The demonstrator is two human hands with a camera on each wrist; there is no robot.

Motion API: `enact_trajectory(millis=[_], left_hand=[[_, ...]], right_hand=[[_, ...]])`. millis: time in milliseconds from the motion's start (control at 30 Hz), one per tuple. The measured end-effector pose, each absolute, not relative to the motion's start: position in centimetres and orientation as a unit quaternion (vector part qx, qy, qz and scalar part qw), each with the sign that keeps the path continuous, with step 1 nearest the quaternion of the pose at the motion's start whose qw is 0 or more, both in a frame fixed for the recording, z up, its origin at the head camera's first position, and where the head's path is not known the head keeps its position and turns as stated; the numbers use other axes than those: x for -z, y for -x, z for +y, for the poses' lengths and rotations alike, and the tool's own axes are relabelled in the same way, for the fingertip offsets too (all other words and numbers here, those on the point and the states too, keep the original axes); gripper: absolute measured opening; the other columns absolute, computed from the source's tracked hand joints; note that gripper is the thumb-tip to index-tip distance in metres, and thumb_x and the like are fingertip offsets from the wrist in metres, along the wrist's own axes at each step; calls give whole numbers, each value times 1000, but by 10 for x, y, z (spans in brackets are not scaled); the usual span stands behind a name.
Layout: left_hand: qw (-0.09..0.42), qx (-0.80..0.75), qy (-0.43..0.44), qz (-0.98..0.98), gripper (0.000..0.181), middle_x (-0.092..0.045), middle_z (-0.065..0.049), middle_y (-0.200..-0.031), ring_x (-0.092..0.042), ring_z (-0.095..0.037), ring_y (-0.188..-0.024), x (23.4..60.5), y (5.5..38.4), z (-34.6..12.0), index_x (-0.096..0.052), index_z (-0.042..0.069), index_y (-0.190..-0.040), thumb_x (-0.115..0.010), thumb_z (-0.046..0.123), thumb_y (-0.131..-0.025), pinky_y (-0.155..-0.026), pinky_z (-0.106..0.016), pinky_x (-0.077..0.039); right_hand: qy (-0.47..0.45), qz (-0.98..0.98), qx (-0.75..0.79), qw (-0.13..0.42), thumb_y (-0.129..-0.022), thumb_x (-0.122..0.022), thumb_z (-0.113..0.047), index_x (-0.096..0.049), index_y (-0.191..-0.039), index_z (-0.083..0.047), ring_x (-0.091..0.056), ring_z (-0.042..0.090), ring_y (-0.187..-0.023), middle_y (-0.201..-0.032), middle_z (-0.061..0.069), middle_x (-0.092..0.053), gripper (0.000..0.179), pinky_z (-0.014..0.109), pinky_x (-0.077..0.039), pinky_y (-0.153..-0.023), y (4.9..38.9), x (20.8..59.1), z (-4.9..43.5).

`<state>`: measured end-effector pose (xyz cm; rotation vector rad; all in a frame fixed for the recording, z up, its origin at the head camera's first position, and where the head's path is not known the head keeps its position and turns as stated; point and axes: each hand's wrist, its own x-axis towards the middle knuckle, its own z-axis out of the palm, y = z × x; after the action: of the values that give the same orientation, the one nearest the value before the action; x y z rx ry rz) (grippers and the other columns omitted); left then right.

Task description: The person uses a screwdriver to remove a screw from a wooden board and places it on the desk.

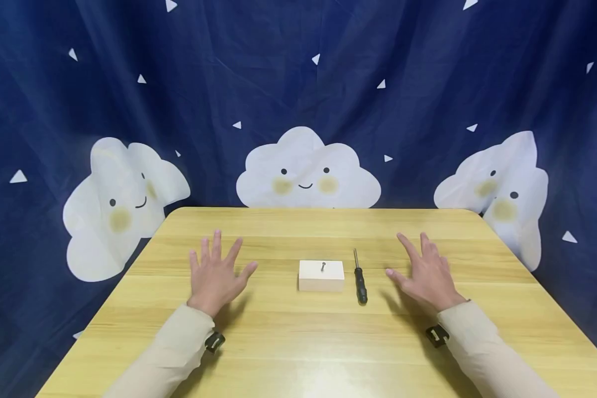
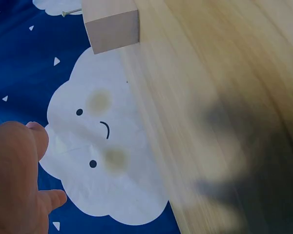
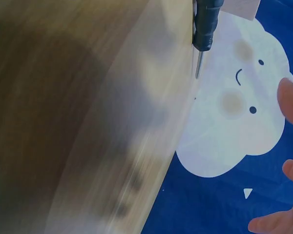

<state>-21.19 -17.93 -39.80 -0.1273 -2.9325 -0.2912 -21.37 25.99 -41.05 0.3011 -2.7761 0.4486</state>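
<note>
A pale wooden block (image 1: 320,283) sits mid-table with a screw (image 1: 323,266) standing up from its top, leaning slightly; the left wrist view shows the screw (image 2: 71,12) and the block (image 2: 112,30) from the side. Just right of the block lies a screwdriver (image 1: 360,284) with a black handle, its metal tip towards the far edge. My left hand (image 1: 216,281) hovers over the table left of the block, fingers spread, holding nothing. To the right of the screwdriver my right hand (image 1: 428,276) is held above the table, fingers apart, likewise holding nothing.
The light wooden table (image 1: 288,342) has a rounded far edge. Behind it and at both sides hangs a dark blue curtain (image 1: 204,83) with white clouds and small triangles. A black band (image 1: 215,341) is on the left wrist, another (image 1: 436,335) on the right.
</note>
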Motion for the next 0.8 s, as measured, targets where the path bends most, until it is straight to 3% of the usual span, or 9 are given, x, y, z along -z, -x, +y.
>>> enact_trajectory(millis=[167,500,800], left_hand=[[95,107,53,-988,75,-6,-24,-159,-4,-49,-142,396,217,-170,-36,20,-151,-40,67,-93,-110,-67,-1],[76,125,76,-986,72,-23,-27,-154,-14,-48,-141,394,224,-149,-42,13,-146,-51,60,-93,-110,-65,-14],[91,182,148,-968,63,-52,-20,-137,-46,-40,-127,394,231,-122,-50,5,-139,-61,46,-93,-102,-57,-38]], right_hand=[[-116,-968,-165,151,-86,-70,-40,-33,-149,-13,-34,63,-122,-144,42,-22,78,76,-36,-87,217,410,260],[-150,-960,-194,134,-88,-71,-26,-40,-144,-6,-47,57,-114,-136,36,-40,67,69,-41,-89,226,412,251],[-174,-955,-216,107,-89,-70,-24,-51,-136,-5,-56,46,-108,-126,27,-55,54,61,-48,-85,234,414,240]])
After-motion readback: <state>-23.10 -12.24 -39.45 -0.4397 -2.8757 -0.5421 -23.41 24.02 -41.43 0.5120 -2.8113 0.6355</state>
